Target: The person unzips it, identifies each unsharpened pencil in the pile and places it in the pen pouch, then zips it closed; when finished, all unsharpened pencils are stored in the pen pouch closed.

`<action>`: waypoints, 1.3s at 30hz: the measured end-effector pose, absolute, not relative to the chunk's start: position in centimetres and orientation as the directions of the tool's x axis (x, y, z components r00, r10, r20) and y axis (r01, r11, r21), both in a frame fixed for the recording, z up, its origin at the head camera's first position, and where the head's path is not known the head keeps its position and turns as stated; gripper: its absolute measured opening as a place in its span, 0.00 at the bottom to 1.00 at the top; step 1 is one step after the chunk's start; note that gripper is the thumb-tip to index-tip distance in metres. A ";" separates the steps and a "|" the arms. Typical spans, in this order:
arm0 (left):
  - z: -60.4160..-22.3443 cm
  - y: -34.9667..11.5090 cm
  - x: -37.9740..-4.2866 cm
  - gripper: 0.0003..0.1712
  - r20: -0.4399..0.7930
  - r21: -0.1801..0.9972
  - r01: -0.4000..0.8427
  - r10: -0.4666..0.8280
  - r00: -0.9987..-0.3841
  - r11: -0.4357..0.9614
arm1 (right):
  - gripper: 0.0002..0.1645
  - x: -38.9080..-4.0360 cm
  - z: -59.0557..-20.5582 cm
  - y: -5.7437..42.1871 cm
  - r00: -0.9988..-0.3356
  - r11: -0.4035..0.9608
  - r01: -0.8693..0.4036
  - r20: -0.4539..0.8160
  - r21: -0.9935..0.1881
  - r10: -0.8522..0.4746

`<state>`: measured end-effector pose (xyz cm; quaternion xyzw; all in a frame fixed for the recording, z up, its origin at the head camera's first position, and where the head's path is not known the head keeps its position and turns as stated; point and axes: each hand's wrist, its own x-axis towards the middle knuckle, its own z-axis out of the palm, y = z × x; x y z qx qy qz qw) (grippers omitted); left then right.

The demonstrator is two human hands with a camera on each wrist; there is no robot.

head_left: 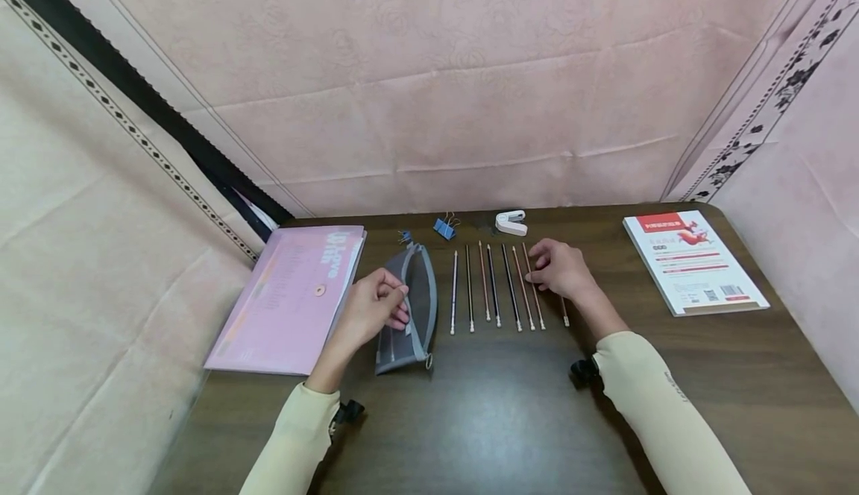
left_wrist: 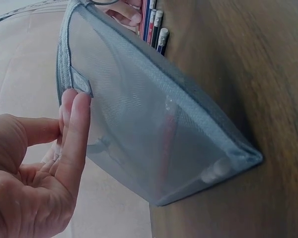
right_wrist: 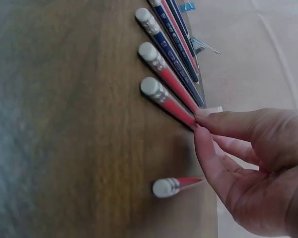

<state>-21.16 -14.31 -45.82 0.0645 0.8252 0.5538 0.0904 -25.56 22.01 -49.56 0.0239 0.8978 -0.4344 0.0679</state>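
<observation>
My left hand [head_left: 372, 305] pinches the zip edge of a grey mesh pencil case [head_left: 424, 294], which gapes along its zip. Through the mesh in the left wrist view show a red pencil [left_wrist: 166, 144] and a pale eraser end. My right hand [head_left: 564, 268] pinches a red pencil [right_wrist: 174, 106] between thumb and forefinger, at the right end of a row of several pencils [head_left: 494, 286]. Their white eraser ends point towards me. Apart from the row lies another red pencil [right_wrist: 186, 182], partly hidden by the right hand in the head view.
Left of the case lies a pink folder [head_left: 282, 301]. Behind the row are a blue binder clip [head_left: 444, 228] and a white stapler [head_left: 511, 223]; a smaller blue clip [head_left: 406, 236] sits behind the case. A white and red book [head_left: 698, 264] lies at the right.
</observation>
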 end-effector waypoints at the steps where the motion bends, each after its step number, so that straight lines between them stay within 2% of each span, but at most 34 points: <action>1: -45.8 -14.3 -21.2 0.07 -0.077 0.925 0.007 0.206 -0.976 0.380 | 0.27 -25.6 -49.6 21.9 -0.989 0.630 0.102 -0.144 -0.769 -0.015; 10: -45.9 -14.3 -21.2 0.08 -0.072 0.923 0.012 0.204 -0.976 0.385 | 0.27 -25.7 -49.7 21.4 -0.983 0.619 0.133 -0.184 -0.774 -0.019; 19: -45.8 -14.4 -21.1 0.08 -0.081 0.922 0.001 0.195 -0.978 0.387 | 0.26 -25.8 -49.7 21.1 -0.985 0.612 0.125 -0.170 -0.781 -0.016; 27: -45.8 -14.1 -21.3 0.09 -0.082 0.924 0.001 0.200 -0.976 0.383 | 0.23 -25.9 -49.8 21.1 -0.988 0.670 0.132 -0.148 -0.730 0.033; 34: -46.1 -14.0 -21.3 0.11 -0.072 0.922 0.017 0.216 -0.974 0.386 | 0.24 -25.7 -49.7 21.0 -0.990 0.751 0.133 -0.129 -0.647 0.064; 39: -46.1 -14.1 -21.3 0.10 -0.073 0.923 0.014 0.212 -0.975 0.384 | 0.23 -25.7 -49.4 20.5 -0.992 0.765 0.121 -0.110 -0.633 0.065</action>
